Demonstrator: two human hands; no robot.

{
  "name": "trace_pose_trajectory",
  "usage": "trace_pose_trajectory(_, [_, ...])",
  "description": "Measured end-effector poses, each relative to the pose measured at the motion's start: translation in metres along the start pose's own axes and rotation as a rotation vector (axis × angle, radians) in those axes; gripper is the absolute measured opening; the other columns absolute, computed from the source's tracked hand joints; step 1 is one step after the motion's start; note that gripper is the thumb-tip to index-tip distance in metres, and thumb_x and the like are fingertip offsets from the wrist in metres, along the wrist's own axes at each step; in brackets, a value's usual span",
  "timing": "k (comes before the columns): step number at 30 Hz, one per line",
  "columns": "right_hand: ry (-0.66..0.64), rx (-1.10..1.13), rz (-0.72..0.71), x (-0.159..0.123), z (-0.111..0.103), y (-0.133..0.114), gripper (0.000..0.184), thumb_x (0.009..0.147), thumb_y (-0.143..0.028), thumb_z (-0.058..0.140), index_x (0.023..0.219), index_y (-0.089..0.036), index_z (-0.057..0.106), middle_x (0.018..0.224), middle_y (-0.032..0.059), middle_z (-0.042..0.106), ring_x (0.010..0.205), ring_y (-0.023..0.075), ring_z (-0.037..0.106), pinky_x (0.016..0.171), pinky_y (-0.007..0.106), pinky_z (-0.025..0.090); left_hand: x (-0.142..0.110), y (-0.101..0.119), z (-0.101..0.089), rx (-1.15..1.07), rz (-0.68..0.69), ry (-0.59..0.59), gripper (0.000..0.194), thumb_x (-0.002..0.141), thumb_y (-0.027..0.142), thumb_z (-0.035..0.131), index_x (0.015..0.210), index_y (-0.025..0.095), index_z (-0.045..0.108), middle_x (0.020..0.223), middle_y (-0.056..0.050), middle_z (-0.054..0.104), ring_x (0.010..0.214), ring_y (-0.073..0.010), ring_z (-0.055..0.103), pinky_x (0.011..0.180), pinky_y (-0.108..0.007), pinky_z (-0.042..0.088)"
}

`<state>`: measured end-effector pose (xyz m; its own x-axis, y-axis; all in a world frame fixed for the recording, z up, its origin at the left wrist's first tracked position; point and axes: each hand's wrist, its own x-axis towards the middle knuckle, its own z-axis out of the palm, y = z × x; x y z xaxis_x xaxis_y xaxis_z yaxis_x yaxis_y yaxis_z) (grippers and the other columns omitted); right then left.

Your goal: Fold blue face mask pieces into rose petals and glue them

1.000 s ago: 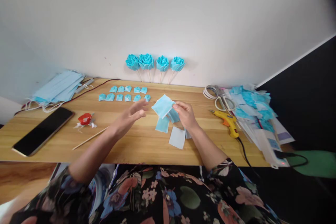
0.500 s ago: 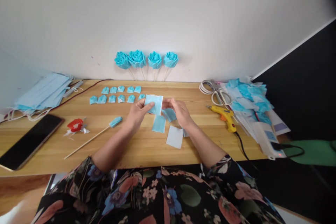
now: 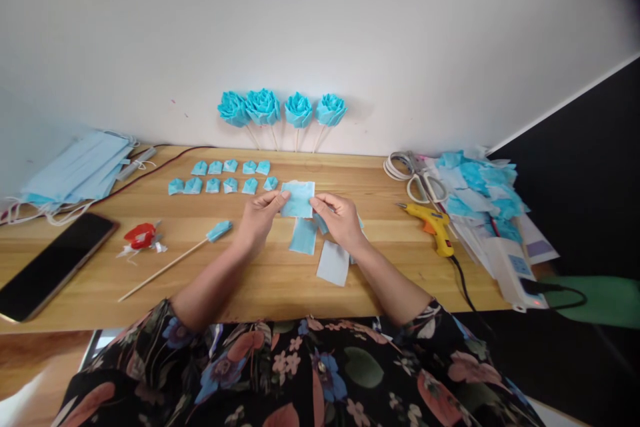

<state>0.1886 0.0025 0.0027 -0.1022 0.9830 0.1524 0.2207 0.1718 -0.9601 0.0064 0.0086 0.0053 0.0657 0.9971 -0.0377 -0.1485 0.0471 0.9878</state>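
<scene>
A light-blue fabric square is stretched between my two hands above the table. My left hand pinches its left edge between thumb and fingers. On the opposite edge, my right hand grips it the same way. Below lie a blue square and a pale, whitish square; other blue pieces are partly hidden under my right hand. Several small folded blue petals sit in two rows beyond my left hand. Left of my left forearm rests a wooden stick with a rolled blue tip.
Blue fabric roses on sticks lean against the wall. Face masks, a phone and a red wrapped item lie left. Right are scissors, tape, a yellow glue gun, blue scraps and a white power strip.
My right hand has come in to the square's right edge and now pinches it. My left hand's thumb has shifted from the square's middle to its left edge.
</scene>
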Motion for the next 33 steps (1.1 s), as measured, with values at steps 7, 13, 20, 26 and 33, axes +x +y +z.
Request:
trace_pose_trajectory(7, [0.064,0.104,0.0,0.0016,-0.002,0.003,0.034,0.089,-0.054,0.059,0.082,-0.021,0.067,0.078,0.001,0.064,0.075,0.016,0.058,0.072,0.027,0.047,-0.0044,-0.0036,0.0042,0.021,-0.043,-0.033,0.037,0.077,0.049,0.073,0.06,0.018,0.062,0.061,0.002,0.052,0.063,-0.0121,0.044,0.063,-0.026,0.038])
trace_pose_trajectory(13, [0.073,-0.028,-0.019,0.0008,-0.0017,0.0,0.032,0.089,-0.046,0.059,0.07,-0.02,0.06,0.067,-0.0013,0.054,0.065,0.0131,0.049,0.064,0.025,0.041,-0.0068,0.0007,0.0066,0.049,0.02,-0.026,0.038,0.08,0.055,0.069,0.071,0.018,0.069,0.072,-0.002,0.065,0.074,-0.0165,0.057,0.072,-0.029,0.046])
trace_pose_trajectory(20, [0.019,-0.15,-0.067,-0.0024,0.0012,-0.0066,0.031,0.09,-0.042,0.057,0.068,-0.021,0.061,0.064,-0.0016,0.056,0.062,0.0133,0.05,0.061,0.025,0.04,-0.0049,0.0002,0.0073,-0.006,0.021,-0.033,0.031,0.068,0.046,0.082,0.079,0.018,0.073,0.075,-0.002,0.069,0.066,-0.0136,0.056,0.062,-0.026,0.044])
trace_pose_trajectory(26, [0.025,-0.136,-0.084,-0.0045,0.0038,-0.0032,0.033,0.09,-0.039,0.057,0.062,-0.021,0.055,0.061,-0.0022,0.054,0.06,0.0125,0.05,0.061,0.025,0.039,-0.003,-0.0036,0.0056,-0.082,-0.027,-0.025,0.031,0.071,0.046,0.079,0.068,0.017,0.068,0.061,0.002,0.059,0.057,-0.0099,0.047,0.056,-0.024,0.038])
trace_pose_trajectory(33, [-0.096,0.157,0.053,0.0025,-0.0006,0.0016,0.046,0.094,-0.058,0.047,0.084,-0.021,0.072,0.08,0.0041,0.068,0.079,0.018,0.062,0.076,0.03,0.049,0.0028,-0.0066,0.0023,-0.156,-0.042,0.051,0.034,0.069,0.049,0.08,0.071,0.018,0.068,0.063,0.002,0.06,0.058,-0.0109,0.049,0.058,-0.026,0.04])
